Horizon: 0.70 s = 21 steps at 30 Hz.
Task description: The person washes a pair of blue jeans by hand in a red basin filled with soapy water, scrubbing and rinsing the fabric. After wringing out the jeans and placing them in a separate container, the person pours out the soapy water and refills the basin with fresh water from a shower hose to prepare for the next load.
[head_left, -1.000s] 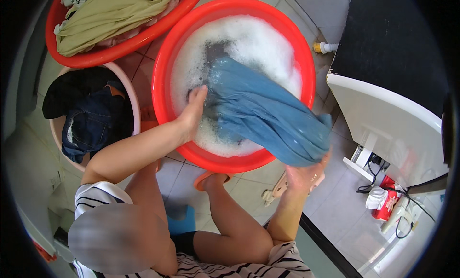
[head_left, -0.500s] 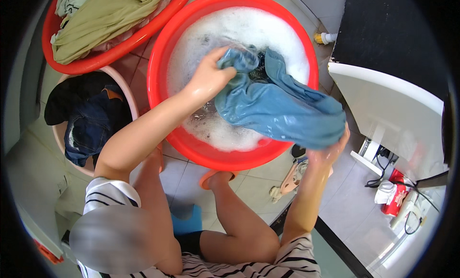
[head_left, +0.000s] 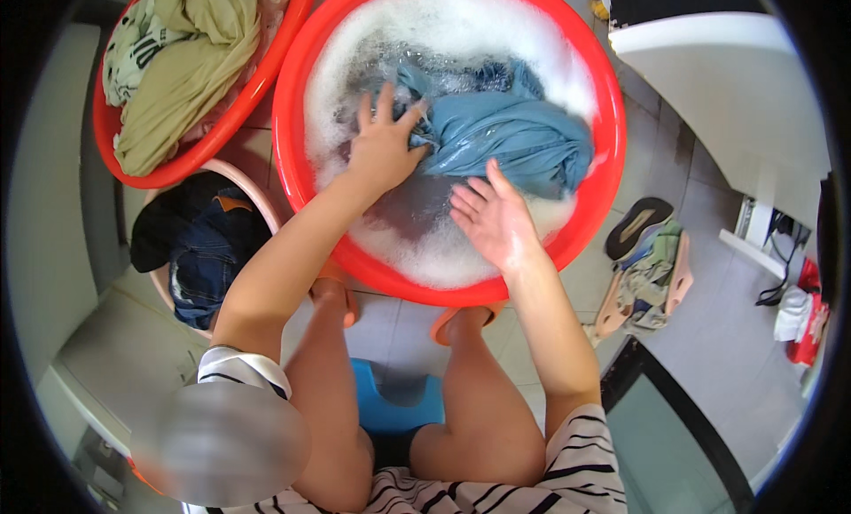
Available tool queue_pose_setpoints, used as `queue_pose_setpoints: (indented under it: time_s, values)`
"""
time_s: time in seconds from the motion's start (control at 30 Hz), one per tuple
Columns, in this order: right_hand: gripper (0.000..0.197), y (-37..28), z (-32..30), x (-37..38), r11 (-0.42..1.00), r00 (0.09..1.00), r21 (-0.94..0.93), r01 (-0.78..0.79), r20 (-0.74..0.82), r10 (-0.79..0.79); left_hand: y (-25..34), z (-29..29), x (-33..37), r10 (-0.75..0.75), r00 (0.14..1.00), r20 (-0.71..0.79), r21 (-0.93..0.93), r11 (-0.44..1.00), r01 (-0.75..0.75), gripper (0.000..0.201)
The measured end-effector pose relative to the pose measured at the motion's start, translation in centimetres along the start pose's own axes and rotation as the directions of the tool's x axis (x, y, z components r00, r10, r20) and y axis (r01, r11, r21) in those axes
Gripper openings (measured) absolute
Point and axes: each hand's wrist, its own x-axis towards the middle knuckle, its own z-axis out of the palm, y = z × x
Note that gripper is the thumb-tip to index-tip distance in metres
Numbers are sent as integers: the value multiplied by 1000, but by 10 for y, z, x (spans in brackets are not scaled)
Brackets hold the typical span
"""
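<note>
A wet blue garment lies bunched in the foamy water of a large red basin. What kind of garment it is, I cannot tell. My left hand is at the garment's left end with its fingers spread, touching or just over the cloth. Palm turned up, my right hand hovers over the water below the garment, fingers stretched out and holding nothing. White suds ring the basin's inside, and darker water shows around the cloth.
A second red basin at the upper left holds yellow-green and white clothes. Below it, a pale pink tub holds dark clothes and jeans. A pink rack with rags stands at right. A blue stool sits beneath me.
The blue garment has dropped from my raised hands into the basin's water. Both hands have let go and opened; my right hand has moved left. The whole view has shifted.
</note>
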Motion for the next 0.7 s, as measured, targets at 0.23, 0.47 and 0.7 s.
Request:
queue_pose_setpoints:
  time_s: [0.23, 0.47, 0.7]
  values:
    - [60, -12, -2, 67, 980, 995, 198, 9, 97, -28, -11, -9, 68, -162, 722, 673, 22, 980, 199, 58]
    - [44, 4, 2, 116, 939, 958, 339, -64, 286, -38, -5, 51, 22, -353, 830, 432, -587, 588, 556, 51]
    - [45, -3, 20, 66, 905, 745, 415, 93, 574, -340, 71, -36, -35, 227, 964, -140, -385, 884, -265, 31]
